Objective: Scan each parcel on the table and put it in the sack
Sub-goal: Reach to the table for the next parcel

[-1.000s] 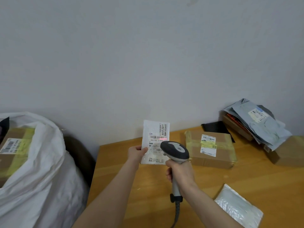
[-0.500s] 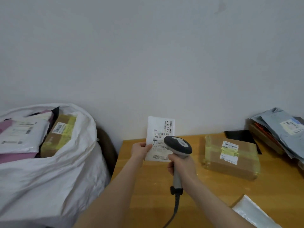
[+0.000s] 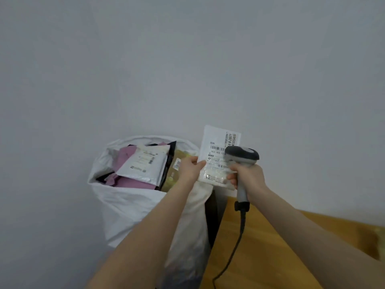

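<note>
Grey wall [image 3: 187, 59]; sack [image 3: 129, 209] holds parcels [image 3: 143, 161]; left fingers [image 3: 200, 163] pinch white parcel [image 3: 216, 140], right fingers [image 3: 231, 176] grip scanner [image 3: 242, 155].

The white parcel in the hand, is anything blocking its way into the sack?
Nothing visible blocks it. The left hand holds the white parcel upright at the right edge of the sack, whose mouth is open beside it. The scanner in the right hand is on the parcel's other side, away from the sack.
</note>
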